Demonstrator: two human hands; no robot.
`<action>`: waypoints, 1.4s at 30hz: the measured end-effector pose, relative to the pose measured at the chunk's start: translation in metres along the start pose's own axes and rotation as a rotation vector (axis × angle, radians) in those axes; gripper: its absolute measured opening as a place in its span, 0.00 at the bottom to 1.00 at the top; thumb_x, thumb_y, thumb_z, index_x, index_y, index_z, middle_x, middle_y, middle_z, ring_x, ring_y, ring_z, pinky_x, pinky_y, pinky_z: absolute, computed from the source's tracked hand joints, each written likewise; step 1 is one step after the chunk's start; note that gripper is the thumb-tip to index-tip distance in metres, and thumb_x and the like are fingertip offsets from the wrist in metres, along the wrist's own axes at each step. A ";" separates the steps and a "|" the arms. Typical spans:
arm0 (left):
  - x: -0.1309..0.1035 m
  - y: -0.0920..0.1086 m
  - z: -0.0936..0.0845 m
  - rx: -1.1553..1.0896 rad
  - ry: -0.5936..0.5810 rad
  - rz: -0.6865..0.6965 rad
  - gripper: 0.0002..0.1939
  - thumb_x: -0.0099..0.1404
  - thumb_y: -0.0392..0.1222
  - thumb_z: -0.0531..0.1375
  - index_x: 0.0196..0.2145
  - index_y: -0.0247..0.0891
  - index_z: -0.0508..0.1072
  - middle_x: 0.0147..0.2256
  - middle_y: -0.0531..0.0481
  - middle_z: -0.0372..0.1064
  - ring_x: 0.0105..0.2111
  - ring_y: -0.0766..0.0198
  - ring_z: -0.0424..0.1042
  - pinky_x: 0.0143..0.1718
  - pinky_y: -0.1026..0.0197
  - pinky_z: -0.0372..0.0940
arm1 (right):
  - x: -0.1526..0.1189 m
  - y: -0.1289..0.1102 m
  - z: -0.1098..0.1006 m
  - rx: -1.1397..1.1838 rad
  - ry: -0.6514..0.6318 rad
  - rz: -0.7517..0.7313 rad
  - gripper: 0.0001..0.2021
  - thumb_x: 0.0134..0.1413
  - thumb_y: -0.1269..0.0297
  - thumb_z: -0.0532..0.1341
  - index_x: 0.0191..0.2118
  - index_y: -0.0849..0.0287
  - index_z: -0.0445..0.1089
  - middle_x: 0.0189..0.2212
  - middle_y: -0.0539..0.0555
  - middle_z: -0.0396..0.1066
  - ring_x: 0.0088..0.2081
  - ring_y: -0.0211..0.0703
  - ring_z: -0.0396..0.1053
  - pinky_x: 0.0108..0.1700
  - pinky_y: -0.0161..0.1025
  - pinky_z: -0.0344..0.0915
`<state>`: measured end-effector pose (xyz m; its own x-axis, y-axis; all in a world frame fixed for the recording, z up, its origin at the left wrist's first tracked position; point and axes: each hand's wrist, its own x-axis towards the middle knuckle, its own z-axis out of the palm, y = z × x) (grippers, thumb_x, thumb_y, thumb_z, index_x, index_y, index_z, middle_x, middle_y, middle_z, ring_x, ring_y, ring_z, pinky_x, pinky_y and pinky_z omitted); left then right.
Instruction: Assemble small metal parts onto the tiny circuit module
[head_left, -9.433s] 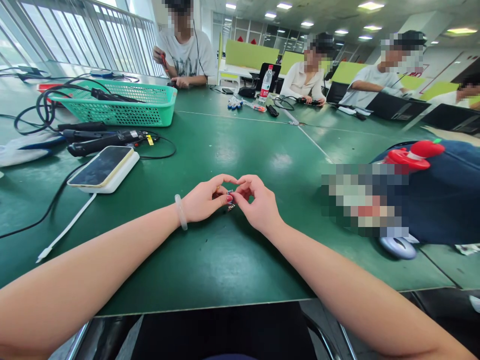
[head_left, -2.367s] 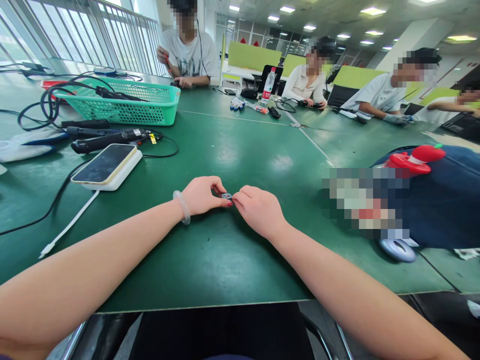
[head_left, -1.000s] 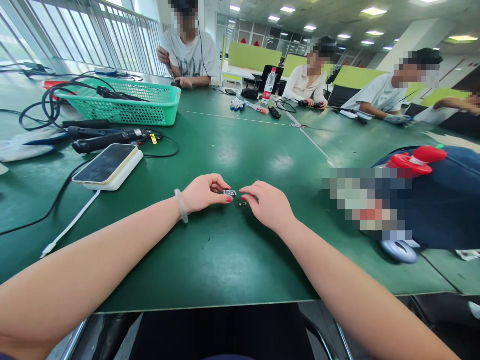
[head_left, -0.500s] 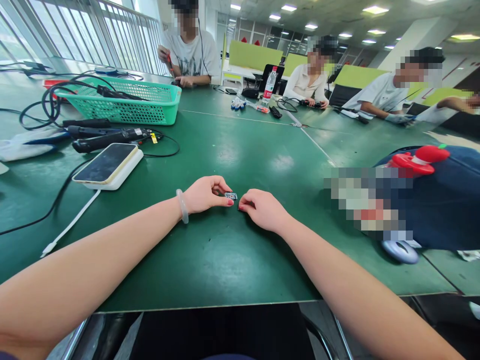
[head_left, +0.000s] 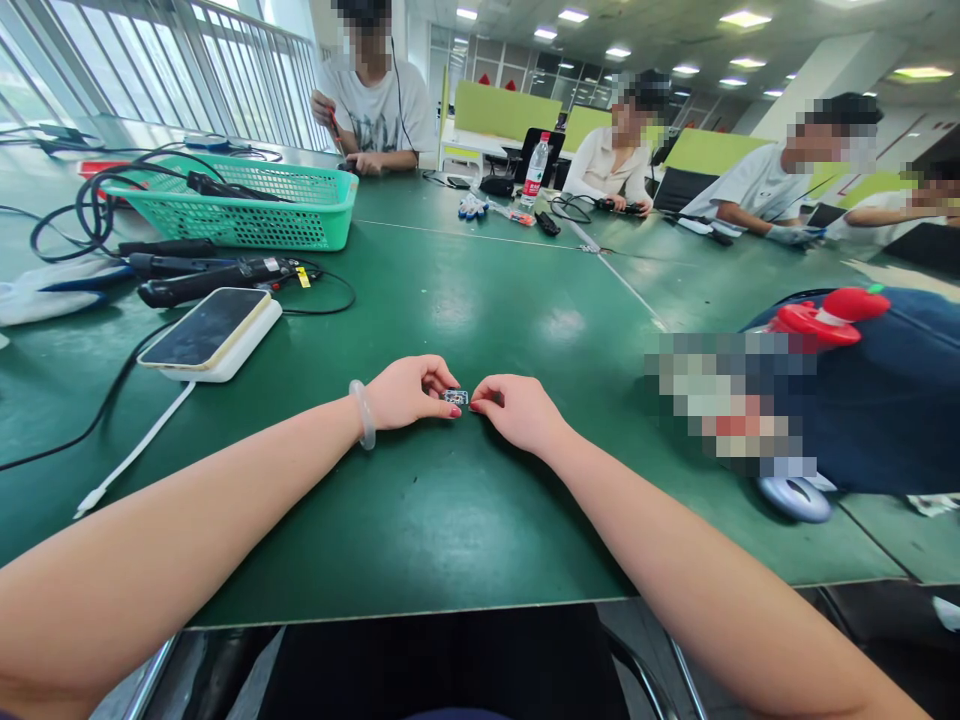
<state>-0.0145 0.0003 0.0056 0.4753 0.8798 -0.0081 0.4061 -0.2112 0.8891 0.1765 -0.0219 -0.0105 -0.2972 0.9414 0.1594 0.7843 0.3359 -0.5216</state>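
A small dark piece with pale markings, like a tiny circuit board [head_left: 456,397], is pinched between the thumb and fingers of my left hand [head_left: 411,392], low over the green table [head_left: 450,520]. A pale translucent bangle [head_left: 363,414] circles my left wrist. Just right of the piece is my right hand [head_left: 519,410], its thumb and index finger pressed together at the piece's right edge. Whether anything lies between those fingertips is too small to tell.
A phone [head_left: 206,328] on a white block with a cable, black tools [head_left: 214,282] and a green basket [head_left: 247,205] stand left. On the right lie a dark blue bag [head_left: 892,400] and a mouse [head_left: 795,497]. People sit across the table beyond a bottle [head_left: 535,172].
My right hand has come slightly left, its fingertips now closer to the small piece. The piece shows more of its marked face. The whole view has shifted a little.
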 end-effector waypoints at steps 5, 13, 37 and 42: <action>-0.001 0.001 0.000 -0.007 -0.006 -0.003 0.15 0.43 0.40 0.68 0.29 0.35 0.68 0.24 0.54 0.68 0.23 0.70 0.65 0.25 0.65 0.62 | 0.003 0.001 0.002 -0.057 0.038 -0.002 0.06 0.52 0.67 0.59 0.28 0.55 0.73 0.29 0.48 0.72 0.31 0.36 0.66 0.34 0.33 0.59; 0.001 -0.006 0.000 0.017 0.007 0.002 0.14 0.45 0.39 0.66 0.30 0.36 0.68 0.26 0.53 0.69 0.24 0.69 0.66 0.26 0.64 0.62 | -0.003 -0.003 -0.007 -0.239 -0.039 -0.040 0.06 0.54 0.68 0.59 0.30 0.54 0.73 0.31 0.50 0.72 0.34 0.38 0.68 0.34 0.34 0.60; -0.002 -0.001 0.004 0.197 0.001 0.003 0.16 0.45 0.47 0.67 0.29 0.36 0.70 0.24 0.54 0.66 0.25 0.67 0.65 0.27 0.63 0.60 | -0.010 -0.016 0.007 -0.325 0.124 -0.227 0.10 0.60 0.68 0.51 0.35 0.57 0.70 0.36 0.51 0.70 0.34 0.35 0.66 0.32 0.33 0.57; -0.003 -0.002 0.003 0.190 0.000 0.005 0.15 0.45 0.46 0.67 0.29 0.36 0.70 0.24 0.54 0.67 0.25 0.67 0.65 0.27 0.63 0.61 | -0.010 -0.016 0.007 -0.334 0.132 -0.234 0.11 0.61 0.67 0.51 0.35 0.56 0.71 0.36 0.51 0.70 0.34 0.36 0.67 0.33 0.33 0.58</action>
<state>-0.0140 -0.0032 0.0021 0.4780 0.8783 -0.0040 0.5438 -0.2923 0.7867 0.1628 -0.0369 -0.0097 -0.4329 0.8273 0.3582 0.8439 0.5116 -0.1617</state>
